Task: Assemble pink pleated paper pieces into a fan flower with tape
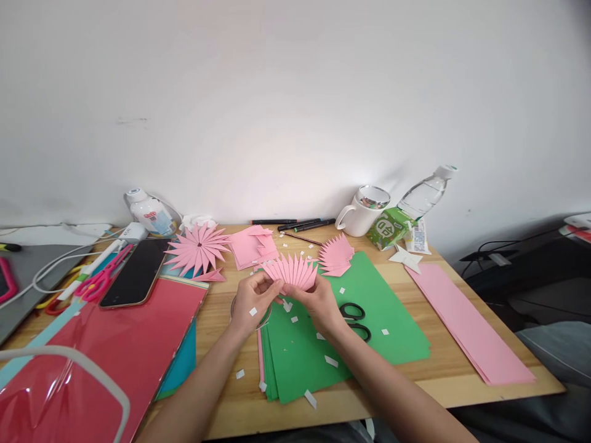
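Both hands meet over the green paper sheets (pixel 369 320) and together hold a fan of pink folded paper petals (pixel 292 269). My left hand (pixel 253 301) pinches the fan's left lower edge, with a small white scrap stuck to its back. My right hand (pixel 317 303) grips the fan's base from the right. A finished pink paper flower (pixel 198 248) lies behind on the left, a stack of pink squares (pixel 252 246) beside it, and another pink petal fan (pixel 336 254) lies on the green paper.
Black scissors (pixel 356 320) lie on the green sheets by my right wrist. A phone (pixel 137 274), pink scissors (pixel 99 278) and red sheets (pixel 115 351) are at left. Pens (pixel 305 224), a white mug (pixel 364 212), a green packet (pixel 390 227), a water bottle (pixel 425 195) and pink strips (pixel 466 320) stand at right.
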Motion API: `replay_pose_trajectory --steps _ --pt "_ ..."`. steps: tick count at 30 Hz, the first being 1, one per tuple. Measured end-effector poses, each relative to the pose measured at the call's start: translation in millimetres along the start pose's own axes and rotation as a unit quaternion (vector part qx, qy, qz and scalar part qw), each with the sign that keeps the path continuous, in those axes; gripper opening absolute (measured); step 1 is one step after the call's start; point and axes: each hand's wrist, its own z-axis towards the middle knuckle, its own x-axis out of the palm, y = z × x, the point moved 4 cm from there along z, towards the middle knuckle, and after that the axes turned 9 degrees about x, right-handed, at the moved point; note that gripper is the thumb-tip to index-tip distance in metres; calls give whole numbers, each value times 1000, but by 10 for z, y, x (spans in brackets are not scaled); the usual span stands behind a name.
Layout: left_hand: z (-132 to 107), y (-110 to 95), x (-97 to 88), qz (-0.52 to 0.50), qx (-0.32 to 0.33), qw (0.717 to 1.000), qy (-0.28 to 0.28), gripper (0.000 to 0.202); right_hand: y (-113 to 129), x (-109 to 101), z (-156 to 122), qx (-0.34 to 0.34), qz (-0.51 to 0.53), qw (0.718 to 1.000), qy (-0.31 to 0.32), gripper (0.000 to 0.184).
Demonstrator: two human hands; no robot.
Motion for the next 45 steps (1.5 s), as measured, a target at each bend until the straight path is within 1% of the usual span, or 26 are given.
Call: replay_pose_trajectory --steps 4,8,10,12,13,14,15,16,17,18,19,20,21,22,23,24,26,28,30,33,37,39,41,42,44,45 --pt "-12 7 51 -64 -11 998 17 28 22 16 -4 -23 -6 1000 7 40" --pt "-45 48 108 -163 -62 984 47 35 4 27 -8 -51 -36 998 20 43" --pt "-50 73 106 -183 -85 978 49 34 22 12 15 -65 -68 995 40 41" --pt "-41 85 77 -190 -100 976 39 31 106 -79 65 -90 -113 988 59 37" --pt "-33 83 56 -197 -105 974 31 29 175 -168 99 -106 -142 982 58 38" --pt "-24 77 36 -208 -109 972 23 28 263 -301 138 -131 -192 972 26 36" --pt "-15 66 17 -220 -113 969 16 27 368 -456 170 -172 -266 948 -27 32" --pt "-8 53 1 -232 -116 966 9 27 459 -595 199 -210 -370 903 -62 31" --pt "-4 39 -10 -241 -118 963 4 28 528 -724 225 -243 -476 840 -91 36" --pt "-1 24 -19 -248 -120 961 -1 28 561 -841 256 -260 -568 774 -108 46" --pt "0 10 -24 -252 -121 960 -5 29 551 -935 292 -263 -645 710 -98 57" --pt "0 -4 -26 -255 -120 959 -7 30 508 -1011 329 -258 -704 657 -76 66" --pt "-1 -17 -26 -258 -117 959 -9 30 442 -1070 366 -247 -748 614 -48 73" --pt "-3 -28 -25 -261 -113 959 -9 29 367 -1116 402 -234 -776 585 -24 77" --pt "-4 -35 -23 -264 -109 958 -8 29 295 -1149 439 -219 -793 568 -6 79" --pt "-5 -39 -21 -268 -106 958 -5 29 231 -1173 477 -204 -803 560 4 79" --pt "-5 -35 -19 -272 -103 957 8 28 145 -1206 551 -180 -811 557 6 81" --pt "-4 -18 -22 -271 -105 957 22 28 117 -1228 605 -180 -807 563 5 81" --pt "-2 2 -30 -267 -108 957 30 28 131 -1245 624 -201 -796 572 6 78" --pt "-2 20 -40 -264 -109 958 29 28 173 -1270 602 -236 -779 581 1 68" --pt "-8 12 -31 -268 -105 957 29 27 193 -1276 555 -271 -766 583 -19 53" --pt "-11 9 -28 -268 -105 957 27 28 199 -1270 539 -298 -746 595 -36 50" --pt "-10 11 -30 -272 -106 956 21 28 218 -1275 522 -324 -709 624 -61 48" --pt "-8 13 -31 -274 -106 956 18 28 236 -1282 511 -334 -684 644 -77 46" --pt "-2 13 -37 -282 -105 953 10 28 295 -1307 481 -338 -621 698 -113 41" --pt "3 11 -41 -288 -103 952 5 27 337 -1323 463 -327 -580 734 -137 38"
